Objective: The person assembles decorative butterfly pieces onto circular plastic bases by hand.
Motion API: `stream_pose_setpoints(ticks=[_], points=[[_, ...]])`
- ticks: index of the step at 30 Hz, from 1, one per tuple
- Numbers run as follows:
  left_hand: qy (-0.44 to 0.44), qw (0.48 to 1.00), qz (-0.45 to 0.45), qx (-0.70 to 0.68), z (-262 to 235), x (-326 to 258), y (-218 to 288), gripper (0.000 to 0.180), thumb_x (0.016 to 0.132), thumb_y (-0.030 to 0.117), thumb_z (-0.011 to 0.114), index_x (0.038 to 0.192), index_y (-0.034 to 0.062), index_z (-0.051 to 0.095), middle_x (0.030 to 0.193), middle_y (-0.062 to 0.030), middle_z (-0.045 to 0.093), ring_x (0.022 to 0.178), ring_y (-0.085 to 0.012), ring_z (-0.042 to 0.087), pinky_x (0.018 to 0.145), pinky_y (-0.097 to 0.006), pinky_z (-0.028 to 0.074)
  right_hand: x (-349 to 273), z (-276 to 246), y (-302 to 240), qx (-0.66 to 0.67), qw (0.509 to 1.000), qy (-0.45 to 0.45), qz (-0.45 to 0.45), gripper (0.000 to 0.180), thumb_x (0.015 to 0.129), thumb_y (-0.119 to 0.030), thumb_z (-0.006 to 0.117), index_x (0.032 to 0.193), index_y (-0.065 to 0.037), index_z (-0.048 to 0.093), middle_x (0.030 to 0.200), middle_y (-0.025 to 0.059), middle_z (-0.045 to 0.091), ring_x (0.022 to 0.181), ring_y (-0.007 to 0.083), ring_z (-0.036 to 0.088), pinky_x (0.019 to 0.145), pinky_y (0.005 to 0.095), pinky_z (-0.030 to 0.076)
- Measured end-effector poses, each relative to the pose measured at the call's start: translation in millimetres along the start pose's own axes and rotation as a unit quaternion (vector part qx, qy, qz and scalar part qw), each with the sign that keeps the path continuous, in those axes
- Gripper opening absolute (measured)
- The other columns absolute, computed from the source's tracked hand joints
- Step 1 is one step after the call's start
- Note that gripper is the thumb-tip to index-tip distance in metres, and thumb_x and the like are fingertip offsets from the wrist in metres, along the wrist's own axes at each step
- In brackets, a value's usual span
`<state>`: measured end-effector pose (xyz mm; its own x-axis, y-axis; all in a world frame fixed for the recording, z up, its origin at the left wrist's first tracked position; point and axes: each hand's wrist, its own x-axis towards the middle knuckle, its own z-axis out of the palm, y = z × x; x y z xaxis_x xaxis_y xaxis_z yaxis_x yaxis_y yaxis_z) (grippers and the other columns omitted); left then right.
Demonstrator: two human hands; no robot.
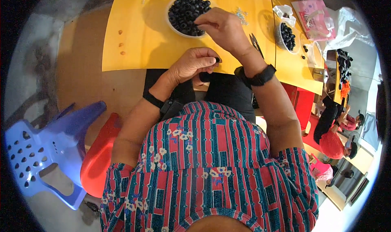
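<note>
My left hand [194, 64] is closed at the table's front edge, with a small black round part [217, 60] pinched between thumb and finger. Below its fingers shows another dark patch [205, 77], too unclear to name. At the right rim of a white bowl [168, 25], my right hand [225, 30] holds thumb and fingertips together. Whether anything sits in that pinch cannot be made out. Heaped in the bowl are many small black ring-shaped parts [186, 13]. Dark-bladed snips [256, 44] lie just right of my right wrist.
Small clear bits [241, 16] are scattered on the yellow table [130, 32]. Farther right stands a second bowl [278, 37] of black parts, near a pink package [313, 18] and clear plastic bags. Blue [45, 150] and red [99, 160] chairs are at left. Other people sit far right.
</note>
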<state>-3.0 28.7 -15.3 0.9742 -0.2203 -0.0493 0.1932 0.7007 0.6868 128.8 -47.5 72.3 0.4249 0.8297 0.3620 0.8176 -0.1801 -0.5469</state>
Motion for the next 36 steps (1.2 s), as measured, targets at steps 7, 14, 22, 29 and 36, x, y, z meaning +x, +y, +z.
stream_pose_setpoints(ticks=[7, 14, 22, 29, 36], points=[[-0.006, 0.999, 0.020, 0.037, 2, -3, 3, 0.019, 0.085, 0.017, 0.060, 0.095, 0.0015, 0.060, 0.081, -0.0003, 0.058, 0.069, -0.0073, 0.053, 0.065, -0.021, 0.047, 25, 28, 1, -0.074, 0.994, -0.071, -0.040, 0.018, 0.068, -0.010, 0.069, 0.086, -0.010, 0.067, 0.074, 0.0081, 0.060, 0.066, 0.0231, 0.060, 0.062, 0.0315, 0.049], [0.011, 0.999, 0.014, 0.047, 2, -4, 3, 0.019, 0.086, 0.016, 0.059, 0.097, 0.0004, 0.059, 0.083, -0.0021, 0.059, 0.068, -0.0080, 0.053, 0.064, -0.021, 0.047, 29, 32, 3, -0.130, 0.987, -0.096, -0.002, 0.018, 0.070, -0.018, 0.067, 0.088, -0.012, 0.067, 0.078, 0.0110, 0.061, 0.076, 0.0280, 0.061, 0.069, 0.0372, 0.049], [0.003, 0.999, 0.028, 0.023, -1, -4, -1, 0.018, 0.086, 0.014, 0.059, 0.098, 0.0008, 0.059, 0.084, -0.0027, 0.060, 0.069, -0.0083, 0.054, 0.064, -0.022, 0.048, 38, 33, -10, -0.230, 0.954, -0.191, -0.018, 0.019, 0.073, -0.016, 0.059, 0.090, -0.013, 0.066, 0.087, 0.0118, 0.061, 0.082, 0.0302, 0.060, 0.074, 0.0388, 0.050], [0.017, 0.999, 0.026, 0.034, 0, -3, 0, 0.016, 0.086, 0.014, 0.059, 0.097, 0.0020, 0.060, 0.082, -0.0007, 0.058, 0.069, -0.0075, 0.054, 0.064, -0.020, 0.047, 44, 27, -24, -0.328, 0.902, -0.281, -0.023, 0.026, 0.074, -0.008, 0.055, 0.096, -0.017, 0.066, 0.091, 0.0105, 0.060, 0.084, 0.0287, 0.061, 0.072, 0.0390, 0.051], [0.022, 0.999, 0.015, 0.031, 1, -3, 1, 0.016, 0.086, 0.012, 0.058, 0.096, 0.0009, 0.060, 0.079, 0.0002, 0.057, 0.069, -0.0071, 0.053, 0.064, -0.020, 0.047, 36, 23, -12, -0.293, 0.925, -0.237, -0.058, 0.023, 0.076, -0.010, 0.057, 0.094, -0.020, 0.065, 0.088, 0.0089, 0.058, 0.082, 0.0282, 0.062, 0.070, 0.0380, 0.051]])
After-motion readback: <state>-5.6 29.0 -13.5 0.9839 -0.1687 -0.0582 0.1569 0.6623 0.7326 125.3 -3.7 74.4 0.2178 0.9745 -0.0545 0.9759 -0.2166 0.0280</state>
